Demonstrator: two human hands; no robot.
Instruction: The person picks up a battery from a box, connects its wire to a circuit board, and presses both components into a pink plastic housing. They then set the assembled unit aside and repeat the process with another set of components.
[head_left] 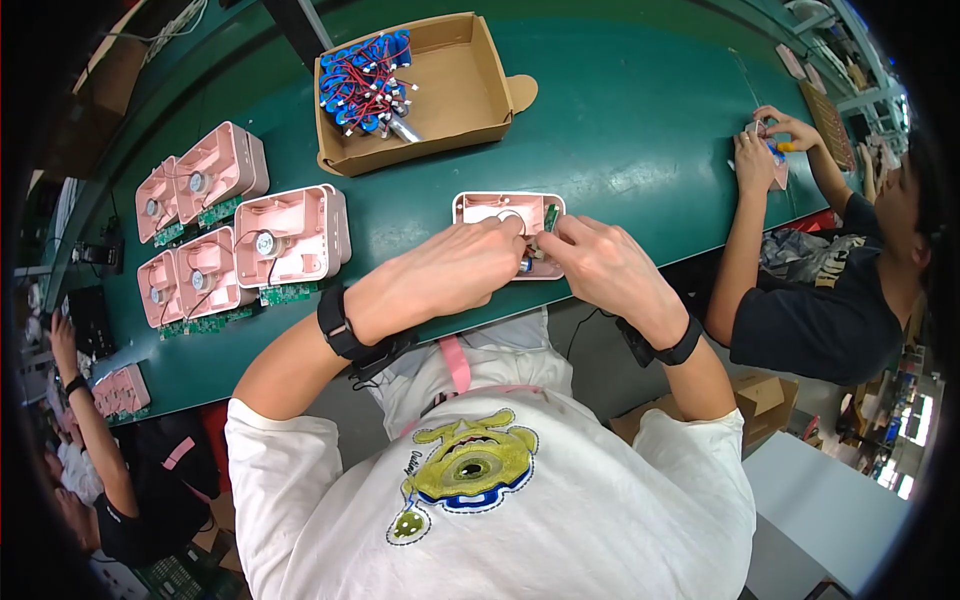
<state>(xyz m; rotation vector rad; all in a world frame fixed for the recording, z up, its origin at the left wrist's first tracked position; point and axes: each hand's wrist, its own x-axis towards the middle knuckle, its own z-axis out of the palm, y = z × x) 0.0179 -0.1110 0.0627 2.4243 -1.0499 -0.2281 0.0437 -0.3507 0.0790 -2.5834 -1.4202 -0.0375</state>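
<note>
- Far left of the frame: a stack of pink housings (240, 235) sits on the green table (620, 120), each with a little round part and a green circuit board along its lower edge.
- Upper middle: an open cardboard box (455, 95) holds a tangle of blue cells with red wires (366, 80).
- Centre: the left hand (450, 270) has its fingers curled down onto the pink housing being worked on (480, 207), fingertips pressing a small part at its lower edge.
- Just right of that, the right hand (600, 262) pinches the same small part between thumb and fingers, touching the left hand's fingertips.
- Upper right: a co-worker's hands (765, 145) hold another pink piece.
</note>
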